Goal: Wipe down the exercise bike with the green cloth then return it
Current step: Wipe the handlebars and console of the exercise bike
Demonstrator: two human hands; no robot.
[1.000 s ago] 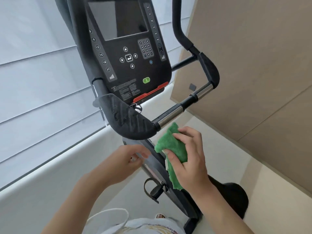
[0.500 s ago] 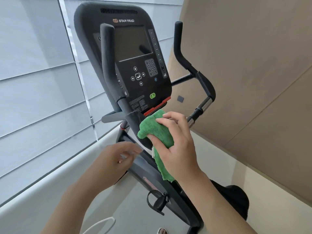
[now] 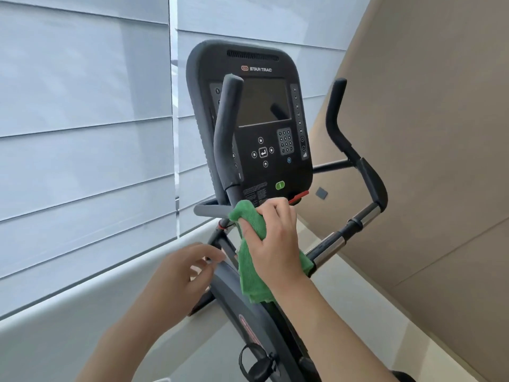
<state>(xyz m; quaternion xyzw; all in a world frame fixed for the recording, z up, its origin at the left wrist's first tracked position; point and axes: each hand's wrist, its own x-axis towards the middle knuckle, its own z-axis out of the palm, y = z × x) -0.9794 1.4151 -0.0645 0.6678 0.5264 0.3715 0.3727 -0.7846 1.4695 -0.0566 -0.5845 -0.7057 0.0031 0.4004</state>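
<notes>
The black exercise bike [image 3: 248, 323] fills the middle of the view, with its console [image 3: 264, 128] upright ahead of me. My right hand [image 3: 272, 241] grips the green cloth [image 3: 252, 268] and presses its bunched top against the base of the left handlebar [image 3: 228, 139], just under the console. The rest of the cloth hangs down below my palm. My left hand [image 3: 187, 271] hovers with fingers apart beside the bike's frame, holding nothing.
White blinds [image 3: 82, 133] cover the window at left above a pale sill. A tan wall [image 3: 440, 161] rises at right. The right handlebar [image 3: 355, 172] and its chrome grip [image 3: 330, 246] jut toward me. A pedal with strap [image 3: 256, 362] sits low in front.
The view has tilted up, showing the whole console. My right hand carried the cloth from below the chrome grip up to the left handlebar's base. My left hand stayed near the frame.
</notes>
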